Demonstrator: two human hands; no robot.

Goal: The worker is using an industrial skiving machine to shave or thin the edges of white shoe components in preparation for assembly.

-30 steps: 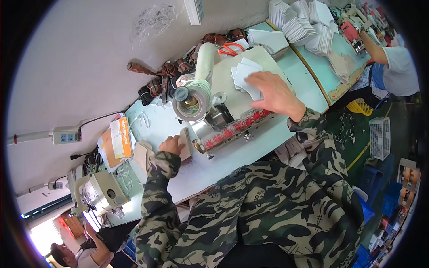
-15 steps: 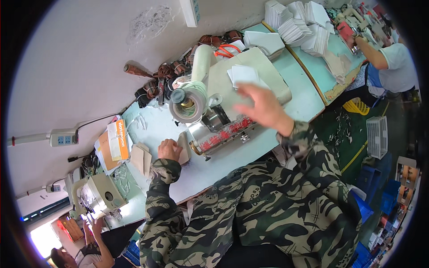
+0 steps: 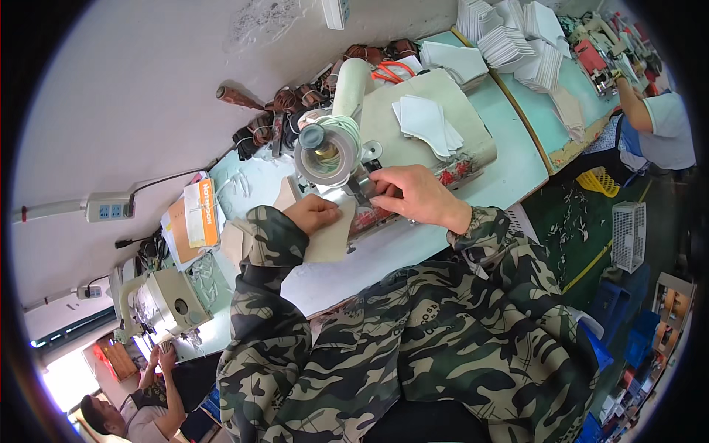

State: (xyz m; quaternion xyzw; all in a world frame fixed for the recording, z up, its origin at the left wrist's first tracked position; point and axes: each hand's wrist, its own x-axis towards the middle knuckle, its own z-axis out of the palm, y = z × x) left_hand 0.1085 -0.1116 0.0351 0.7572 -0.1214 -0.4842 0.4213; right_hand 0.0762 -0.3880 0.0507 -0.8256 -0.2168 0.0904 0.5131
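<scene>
Printed lettering on orange-and-white booklet (image 3: 200, 214) and camouflage jacket (image 3: 425, 317)

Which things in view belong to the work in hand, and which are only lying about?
In use:
beige piece, held in left hand
cream machine, right hand at its front
white cut pieces on the machine, probably

Lying about, it seems:
brown-handled tool
papers
yellow basket
</scene>
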